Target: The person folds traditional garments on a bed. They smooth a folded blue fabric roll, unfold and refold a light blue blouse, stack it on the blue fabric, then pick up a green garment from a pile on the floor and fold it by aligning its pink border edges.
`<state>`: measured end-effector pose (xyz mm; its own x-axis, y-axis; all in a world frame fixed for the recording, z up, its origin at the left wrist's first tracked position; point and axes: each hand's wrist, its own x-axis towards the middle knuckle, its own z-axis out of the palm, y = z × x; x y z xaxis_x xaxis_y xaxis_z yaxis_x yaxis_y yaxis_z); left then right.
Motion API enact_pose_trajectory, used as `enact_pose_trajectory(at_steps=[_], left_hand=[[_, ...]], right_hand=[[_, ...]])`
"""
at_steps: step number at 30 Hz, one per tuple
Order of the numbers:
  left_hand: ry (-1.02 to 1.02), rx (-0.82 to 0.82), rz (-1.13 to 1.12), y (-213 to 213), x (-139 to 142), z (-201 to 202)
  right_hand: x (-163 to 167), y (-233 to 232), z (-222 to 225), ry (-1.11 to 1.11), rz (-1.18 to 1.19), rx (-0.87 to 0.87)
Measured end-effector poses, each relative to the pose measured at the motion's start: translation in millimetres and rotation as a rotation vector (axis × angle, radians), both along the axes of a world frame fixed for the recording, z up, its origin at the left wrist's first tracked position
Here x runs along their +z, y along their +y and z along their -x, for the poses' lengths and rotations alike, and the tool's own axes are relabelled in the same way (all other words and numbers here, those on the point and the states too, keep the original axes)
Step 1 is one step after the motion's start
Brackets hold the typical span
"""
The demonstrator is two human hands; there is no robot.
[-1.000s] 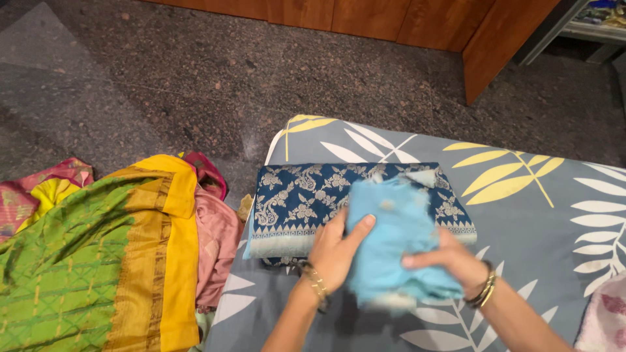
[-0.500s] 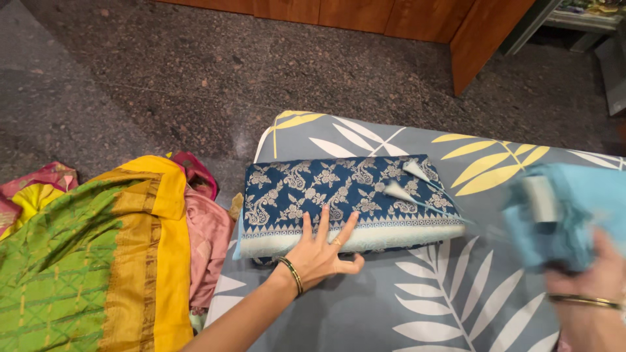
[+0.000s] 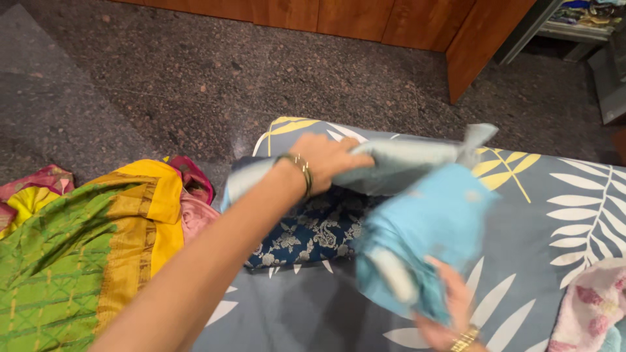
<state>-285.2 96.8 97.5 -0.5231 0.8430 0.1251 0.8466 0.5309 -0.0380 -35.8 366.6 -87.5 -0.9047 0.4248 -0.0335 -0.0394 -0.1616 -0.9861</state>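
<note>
- Centrally, the fingers of the left hand (image 3: 329,158) are curling together and clamping on the upper edge of a pale grey-blue cloth (image 3: 404,158), which is stretching sideways as a blurred band above the bed.
- Lower right, the right hand (image 3: 450,313) is gripping the underside of a bunched light blue cloth (image 3: 427,228); its fingers (image 3: 456,287) are partly hidden behind the fabric and blurred by motion, so how tightly they are closing cannot be told.
- Both wrists are wearing gold bangles (image 3: 301,171).
- Beneath the left forearm, a folded navy fabric with a white paisley pattern (image 3: 313,228) is lying flat on the bed, partly covered by the arm and the light blue cloth.
- Underneath everything, a grey bedsheet printed with white and yellow leaf shapes (image 3: 554,195) is covering the bed.
- At the left, a green and yellow fabric (image 3: 72,254) is lying heaped over pink cloth (image 3: 195,208), just beside the bed.
- At the lower right corner, a pink and white floral cloth (image 3: 593,306) is resting on the sheet.
- Beyond the bed, a dark speckled stone floor (image 3: 163,72) is meeting brown wooden panelling (image 3: 365,16).
</note>
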Motion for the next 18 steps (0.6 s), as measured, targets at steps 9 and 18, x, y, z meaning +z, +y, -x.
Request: enact_pose_trajectory(at_steps=[9,18], left_hand=[[0.021,-0.026,0.148,14,38,0],[0.025,-0.087,0.126,12,29,5]], right_hand=[[33,-179,126,-0.468,0.58,-0.197],[43,-187,114,-0.418,0.808,-0.082]])
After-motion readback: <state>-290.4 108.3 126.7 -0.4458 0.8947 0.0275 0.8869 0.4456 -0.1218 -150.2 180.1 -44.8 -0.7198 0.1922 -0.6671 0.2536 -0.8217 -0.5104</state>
